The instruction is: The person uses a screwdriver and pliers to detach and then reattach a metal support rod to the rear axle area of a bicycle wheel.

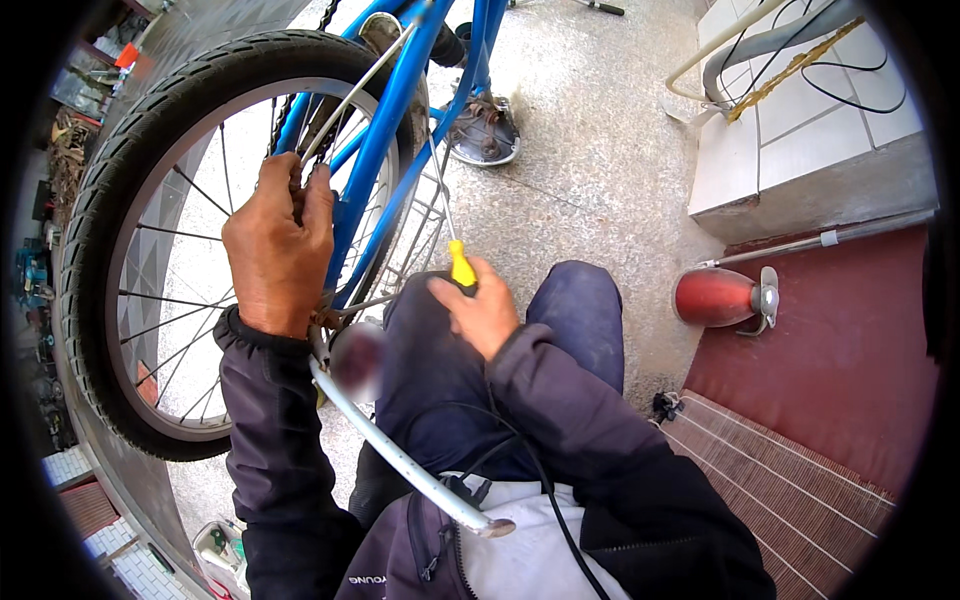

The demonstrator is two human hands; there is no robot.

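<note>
My left hand (280, 240) is closed beside the middle of a bicycle wheel, thumb and fingers pinched together near the chain and a pale cable housing (350, 98). Whatever lies between those fingertips is hidden. The wheel has a knobbly black tyre (92, 240) and a silver rim, and belongs to a blue bicycle frame (373, 150). Over my knee, my right hand (487, 312) grips the yellow and black handle of a screwdriver (461, 262). Its thin shaft points up toward the frame, and the tip is hard to make out there.
A curved pale metal bar (410, 465) reaches from the wheel toward my lap. To the right are a red canister (712, 297), a slatted brown mat (770, 480) and a white-tiled ledge (800, 140) with hoses. An open box (222, 552) sits lower left.
</note>
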